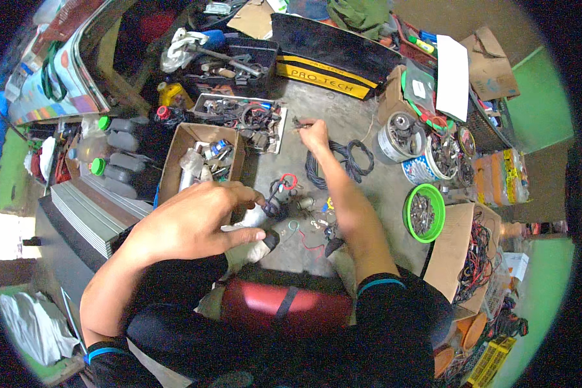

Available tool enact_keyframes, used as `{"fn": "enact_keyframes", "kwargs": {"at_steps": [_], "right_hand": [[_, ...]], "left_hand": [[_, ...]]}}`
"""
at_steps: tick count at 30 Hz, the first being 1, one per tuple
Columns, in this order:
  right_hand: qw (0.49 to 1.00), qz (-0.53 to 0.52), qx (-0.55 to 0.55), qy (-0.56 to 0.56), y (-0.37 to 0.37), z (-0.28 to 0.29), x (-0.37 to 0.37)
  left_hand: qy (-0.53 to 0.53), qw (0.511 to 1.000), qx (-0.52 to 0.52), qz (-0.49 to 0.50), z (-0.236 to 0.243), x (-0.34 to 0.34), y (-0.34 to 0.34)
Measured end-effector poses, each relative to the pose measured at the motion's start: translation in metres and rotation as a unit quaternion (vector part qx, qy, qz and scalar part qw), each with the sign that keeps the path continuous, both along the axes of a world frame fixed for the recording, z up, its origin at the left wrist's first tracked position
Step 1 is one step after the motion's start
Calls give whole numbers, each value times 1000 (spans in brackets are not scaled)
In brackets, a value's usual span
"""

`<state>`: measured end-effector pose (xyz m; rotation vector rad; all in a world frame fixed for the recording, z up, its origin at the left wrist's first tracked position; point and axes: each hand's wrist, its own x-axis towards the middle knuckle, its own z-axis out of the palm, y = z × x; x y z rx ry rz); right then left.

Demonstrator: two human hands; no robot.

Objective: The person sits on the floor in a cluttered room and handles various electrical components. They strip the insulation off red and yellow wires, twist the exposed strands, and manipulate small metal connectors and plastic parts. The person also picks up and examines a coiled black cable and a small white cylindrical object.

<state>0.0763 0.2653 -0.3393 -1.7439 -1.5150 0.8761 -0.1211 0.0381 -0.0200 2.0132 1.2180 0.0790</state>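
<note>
My left hand (200,220) hangs at the lower left of centre, thumb stretched out and fingers curved apart, its fingertips beside a dark bundle of wire (275,207) and a red loop (288,182); I cannot tell whether they touch. My right hand (314,134) reaches forward, its fingers closed on a small dark metal part (301,123), near the right edge of a white tray of mixed parts (275,132). Under my right forearm lies a black cable coil (359,161). Small loose parts (307,204) and thin wires are scattered on the grey floor (330,103) between my arms.
A cardboard box of parts (174,139), jugs (119,174) and stacked panels (87,216) are left. A toolbox (246,58) and black-and-yellow panel (323,81) are at the back. Buckets (394,147), a green basin (441,213) and wire box (446,258) are right. A red padded seat (252,297) is below.
</note>
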Motion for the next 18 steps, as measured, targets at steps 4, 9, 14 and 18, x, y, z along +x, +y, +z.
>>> {"fn": "enact_keyframes", "kwargs": {"at_steps": [4, 9, 14, 18], "right_hand": [[990, 106, 88, -27, 0, 33, 48], [955, 201, 65, -210, -57, 126, 118], [950, 182, 22, -252, -127, 173, 242], [966, 36, 14, -256, -185, 174, 360]], "left_hand": [[7, 999, 18, -36, 2, 18, -2], [13, 995, 22, -93, 5, 46, -10], [-6, 986, 91, -137, -11, 71, -1], [3, 981, 133, -138, 0, 93, 13]]}}
